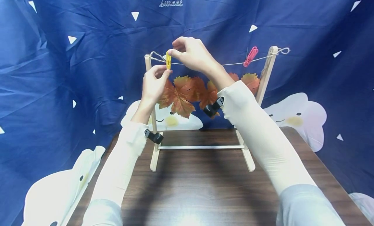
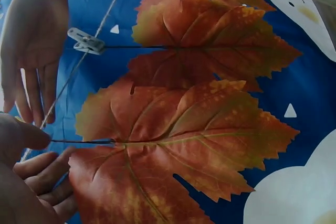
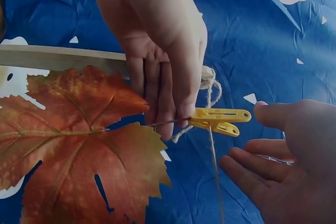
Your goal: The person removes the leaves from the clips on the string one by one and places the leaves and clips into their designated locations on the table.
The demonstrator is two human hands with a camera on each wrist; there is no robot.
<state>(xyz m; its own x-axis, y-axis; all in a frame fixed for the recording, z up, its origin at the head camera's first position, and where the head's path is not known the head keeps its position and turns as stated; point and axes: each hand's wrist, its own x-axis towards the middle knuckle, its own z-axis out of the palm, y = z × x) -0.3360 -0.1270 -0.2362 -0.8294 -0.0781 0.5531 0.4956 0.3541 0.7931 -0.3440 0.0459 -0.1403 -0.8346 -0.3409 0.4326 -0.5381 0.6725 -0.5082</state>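
Note:
A yellow clothespin [image 1: 168,60] sits on the twine [image 3: 214,156] near the left post, one of its ends toward each hand. My left hand [image 1: 154,83] pinches the stem of an orange maple leaf [image 2: 184,135] between thumb and fingers, right at the clothespin's gripping end, as the right wrist view shows. At the handle end is my right hand [image 1: 194,54], its thumb tip beside the handles and its fingers spread apart. The leaf [image 3: 68,135] hangs below the line, partly behind the left hand in the head view.
Another maple leaf hangs from a pale grey-blue clothespin [image 2: 86,43]. A pink clothespin [image 1: 250,56] holds a further leaf near the right post [image 1: 266,75]. The wooden frame stands on a brown table [image 1: 190,183], with a white crossbar [image 1: 201,147] low down. Blue cloth hangs behind.

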